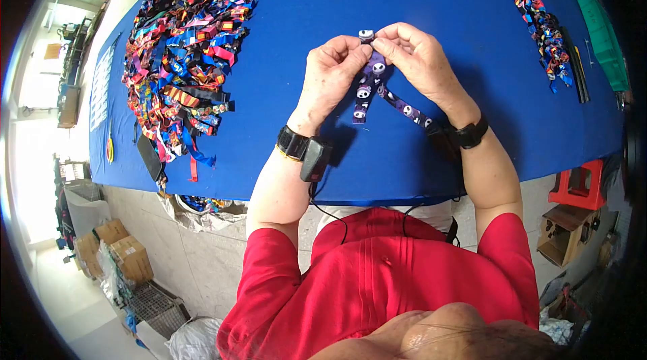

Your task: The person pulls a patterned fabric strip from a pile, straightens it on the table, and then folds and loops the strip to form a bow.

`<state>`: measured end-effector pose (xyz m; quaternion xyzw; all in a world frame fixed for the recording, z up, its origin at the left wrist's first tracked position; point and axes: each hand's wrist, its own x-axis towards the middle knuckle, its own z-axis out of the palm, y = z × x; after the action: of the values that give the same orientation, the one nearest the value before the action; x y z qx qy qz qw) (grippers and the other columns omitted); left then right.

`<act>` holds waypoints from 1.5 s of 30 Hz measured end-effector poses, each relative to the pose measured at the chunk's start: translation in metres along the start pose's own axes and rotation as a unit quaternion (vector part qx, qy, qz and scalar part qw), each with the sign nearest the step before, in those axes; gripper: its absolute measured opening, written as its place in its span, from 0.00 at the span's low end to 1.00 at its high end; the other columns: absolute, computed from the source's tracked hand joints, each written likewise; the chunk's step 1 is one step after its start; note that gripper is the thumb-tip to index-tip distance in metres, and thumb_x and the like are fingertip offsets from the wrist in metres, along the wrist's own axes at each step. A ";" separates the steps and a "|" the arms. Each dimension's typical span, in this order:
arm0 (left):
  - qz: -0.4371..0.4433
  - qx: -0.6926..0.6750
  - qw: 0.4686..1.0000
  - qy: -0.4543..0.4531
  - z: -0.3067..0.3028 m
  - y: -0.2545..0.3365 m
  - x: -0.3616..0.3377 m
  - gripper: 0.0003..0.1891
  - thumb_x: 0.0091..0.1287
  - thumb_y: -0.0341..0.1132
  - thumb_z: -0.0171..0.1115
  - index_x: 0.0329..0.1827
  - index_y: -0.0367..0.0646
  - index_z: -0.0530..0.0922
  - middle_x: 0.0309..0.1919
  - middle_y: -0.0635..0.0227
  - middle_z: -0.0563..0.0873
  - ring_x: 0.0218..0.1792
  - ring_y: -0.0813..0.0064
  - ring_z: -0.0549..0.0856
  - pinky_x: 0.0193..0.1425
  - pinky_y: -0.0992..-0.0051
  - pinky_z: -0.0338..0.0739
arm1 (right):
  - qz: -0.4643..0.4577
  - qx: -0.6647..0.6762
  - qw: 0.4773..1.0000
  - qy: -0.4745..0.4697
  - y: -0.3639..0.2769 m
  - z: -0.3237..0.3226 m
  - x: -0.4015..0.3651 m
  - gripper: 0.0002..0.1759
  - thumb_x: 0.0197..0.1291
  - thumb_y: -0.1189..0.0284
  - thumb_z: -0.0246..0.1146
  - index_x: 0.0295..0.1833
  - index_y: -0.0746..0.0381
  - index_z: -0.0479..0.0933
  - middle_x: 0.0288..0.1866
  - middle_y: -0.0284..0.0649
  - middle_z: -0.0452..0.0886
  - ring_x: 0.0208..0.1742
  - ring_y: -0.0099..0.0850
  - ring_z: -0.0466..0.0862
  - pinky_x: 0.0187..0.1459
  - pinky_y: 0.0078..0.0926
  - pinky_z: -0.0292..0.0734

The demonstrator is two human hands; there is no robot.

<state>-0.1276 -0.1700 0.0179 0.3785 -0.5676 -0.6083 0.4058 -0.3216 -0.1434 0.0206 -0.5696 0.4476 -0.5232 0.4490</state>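
A dark purple strap (377,69) printed with white skull faces is held above the blue tabletop. My left hand (335,74) pinches its upper part between thumb and fingers. Close beside it, my right hand (416,60) pinches the same strap from the right, the two thumbs nearly touching. A short bit of the strap sticks up between the fingertips. Below the hands it hangs in two tails, one straight down and one slanting to the right. The fingers hide the part between them.
A large heap of colourful straps (182,57) covers the table's left side. A long bundle of similar straps (526,10) lies at the far right, near a green tray (600,37). A red stool (578,185) and cardboard boxes (128,255) stand on the floor.
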 end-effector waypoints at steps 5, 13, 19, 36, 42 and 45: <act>0.040 -0.078 0.995 0.046 -0.006 -0.001 0.003 0.05 0.76 0.31 0.68 0.46 0.39 0.88 0.37 0.75 0.90 0.37 0.87 0.83 0.44 0.83 0.76 | 0.052 -0.002 0.996 -0.079 -0.004 0.001 -0.005 0.14 0.76 0.71 0.65 0.59 0.69 0.81 0.44 0.33 0.87 0.45 0.18 0.84 0.48 0.19 0.80; 0.064 -0.168 0.980 0.089 -0.023 -0.007 0.012 0.05 0.78 0.32 0.65 0.44 0.42 0.86 0.38 0.74 0.90 0.35 0.88 0.83 0.40 0.85 0.74 | 0.143 -0.040 0.976 -0.161 -0.018 -0.004 -0.008 0.26 0.66 0.75 0.74 0.67 0.67 0.76 0.44 0.30 0.81 0.46 0.18 0.80 0.50 0.19 0.78; 0.084 -0.251 0.963 0.049 -0.032 -0.010 0.017 0.07 0.81 0.34 0.58 0.47 0.41 0.81 0.49 0.52 0.92 0.47 0.66 0.91 0.58 0.66 0.84 | 0.087 -0.045 0.984 -0.149 -0.013 -0.005 -0.009 0.25 0.63 0.81 0.70 0.65 0.67 0.76 0.41 0.32 0.83 0.42 0.19 0.80 0.45 0.20 0.76; 0.055 -0.305 0.950 -0.027 -0.023 0.003 0.011 0.10 0.81 0.40 0.57 0.50 0.42 0.79 0.50 0.49 0.91 0.56 0.48 0.90 0.67 0.51 0.81 | 0.073 -0.133 0.986 -0.062 -0.010 -0.008 -0.007 0.14 0.71 0.75 0.68 0.59 0.68 0.80 0.49 0.39 0.88 0.54 0.25 0.86 0.56 0.26 0.81; 0.062 -0.302 0.950 -0.044 -0.019 0.007 0.010 0.10 0.82 0.40 0.57 0.50 0.42 0.79 0.48 0.51 0.91 0.53 0.51 0.90 0.68 0.50 0.81 | 0.077 -0.190 0.978 -0.047 -0.009 -0.012 -0.006 0.09 0.70 0.76 0.67 0.52 0.67 0.82 0.40 0.35 0.85 0.40 0.21 0.84 0.42 0.22 0.81; 0.058 -0.317 0.945 -0.048 -0.018 0.010 0.008 0.08 0.83 0.37 0.53 0.49 0.42 0.76 0.46 0.48 0.90 0.51 0.52 0.91 0.64 0.54 0.83 | 0.091 -0.254 0.962 -0.038 -0.019 -0.011 -0.009 0.07 0.70 0.76 0.67 0.50 0.67 0.82 0.35 0.31 0.83 0.35 0.17 0.81 0.36 0.19 0.78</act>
<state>-0.1138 -0.1841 0.0262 0.1673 -0.3849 -0.7499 0.5114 -0.3324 -0.1312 0.0378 -0.6410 0.5989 -0.3270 0.3516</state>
